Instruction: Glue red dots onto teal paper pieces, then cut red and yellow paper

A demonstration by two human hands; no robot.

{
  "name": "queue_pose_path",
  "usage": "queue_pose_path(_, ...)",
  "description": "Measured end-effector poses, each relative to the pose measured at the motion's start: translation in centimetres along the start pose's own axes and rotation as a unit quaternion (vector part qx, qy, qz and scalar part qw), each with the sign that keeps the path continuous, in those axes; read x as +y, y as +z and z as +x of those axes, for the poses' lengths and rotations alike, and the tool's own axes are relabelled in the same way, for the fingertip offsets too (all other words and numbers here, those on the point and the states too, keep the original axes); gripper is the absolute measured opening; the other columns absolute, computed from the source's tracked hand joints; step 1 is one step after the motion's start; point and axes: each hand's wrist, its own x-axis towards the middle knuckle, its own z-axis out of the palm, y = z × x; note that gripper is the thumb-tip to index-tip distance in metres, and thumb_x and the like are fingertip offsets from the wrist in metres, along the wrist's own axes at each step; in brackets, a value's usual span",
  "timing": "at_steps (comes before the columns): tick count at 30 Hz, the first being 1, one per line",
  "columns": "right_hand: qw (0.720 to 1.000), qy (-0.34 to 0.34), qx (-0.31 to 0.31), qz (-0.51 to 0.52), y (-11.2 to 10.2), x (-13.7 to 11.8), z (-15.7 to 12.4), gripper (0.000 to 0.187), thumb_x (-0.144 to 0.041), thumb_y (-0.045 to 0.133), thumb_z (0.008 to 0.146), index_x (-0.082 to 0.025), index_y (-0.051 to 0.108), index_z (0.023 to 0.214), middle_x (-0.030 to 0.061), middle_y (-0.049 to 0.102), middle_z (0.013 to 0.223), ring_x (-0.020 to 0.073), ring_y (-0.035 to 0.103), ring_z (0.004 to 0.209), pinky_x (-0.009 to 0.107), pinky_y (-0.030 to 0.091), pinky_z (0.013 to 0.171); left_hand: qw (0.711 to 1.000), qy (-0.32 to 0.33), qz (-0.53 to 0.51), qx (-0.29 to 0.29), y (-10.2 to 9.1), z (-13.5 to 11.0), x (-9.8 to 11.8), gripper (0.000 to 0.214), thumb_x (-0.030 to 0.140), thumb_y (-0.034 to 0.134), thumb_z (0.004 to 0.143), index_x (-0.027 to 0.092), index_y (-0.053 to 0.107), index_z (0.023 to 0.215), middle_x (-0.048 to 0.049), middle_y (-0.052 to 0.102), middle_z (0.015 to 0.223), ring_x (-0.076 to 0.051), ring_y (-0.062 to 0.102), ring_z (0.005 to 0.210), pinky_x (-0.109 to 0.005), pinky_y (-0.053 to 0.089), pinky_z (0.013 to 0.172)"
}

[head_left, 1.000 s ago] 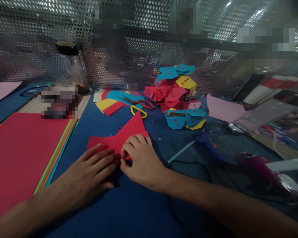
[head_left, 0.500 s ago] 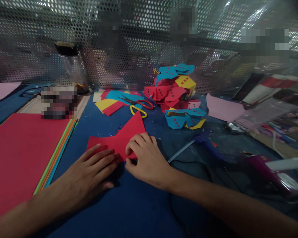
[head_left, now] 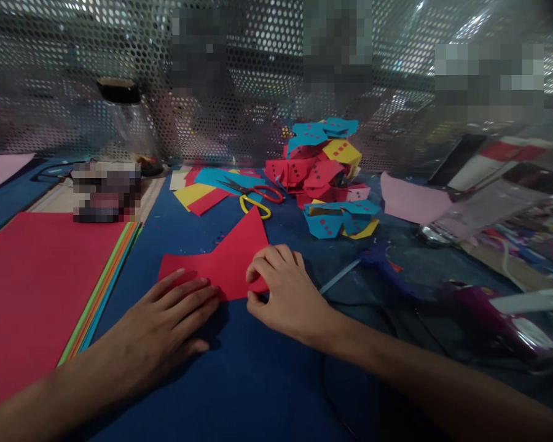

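Note:
A folded piece of red paper (head_left: 233,261) lies on the blue tabletop, with one pointed flap standing out toward the back. My left hand (head_left: 172,316) rests flat over its lower left part, fingers stretched out. At the paper's right end, the fingers of my right hand (head_left: 288,291) are curled toward the thumb and pinch the edge; that end is partly hidden under them. Just behind the paper's tip are scissors (head_left: 257,212) with one red and one yellow handle.
Coloured paper scraps (head_left: 203,190) lie under the scissors. A pile of dotted folded paper shapes (head_left: 320,172) stands behind. A blue glue gun (head_left: 387,270) with its cord is at right. Stacked coloured sheets (head_left: 41,276) lie left, and a lidded jar (head_left: 131,126) stands behind them.
My right hand has slid a little to the right along the red paper, its fingers still curled. My left hand has stayed on the paper. The view has shifted slightly.

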Motion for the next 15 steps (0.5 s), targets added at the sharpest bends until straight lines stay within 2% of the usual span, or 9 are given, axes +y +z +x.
queue_pose_path(8,1.0,0.011,0.019,0.001,-0.4,0.9,-0.4,0.018,-0.014,0.062,0.073,-0.022,0.056,0.088,0.0048,0.062,0.104,0.0258,0.051,0.108,0.041,0.036,0.09,1.0,0.012,0.014,0.011,0.1,0.0,-0.1,0.045,0.044,0.051,0.101,0.016,0.059,0.135,-0.0086,0.066,0.135,-0.028,0.055,0.127,-0.045,0.024,0.119)
queue_pose_path(15,0.999,0.039,0.012,-0.001,-1.0,1.8,-0.9,0.022,-0.012,0.061,0.071,-0.023,0.057,0.091,0.0055,0.062,0.106,0.0268,0.052,0.11,0.043,0.038,0.091,1.0,0.016,0.017,0.013,0.0,0.1,-0.2,0.045,0.044,0.05,0.101,0.015,0.06,0.134,-0.0087,0.066,0.134,-0.028,0.056,0.126,-0.045,0.024,0.119)
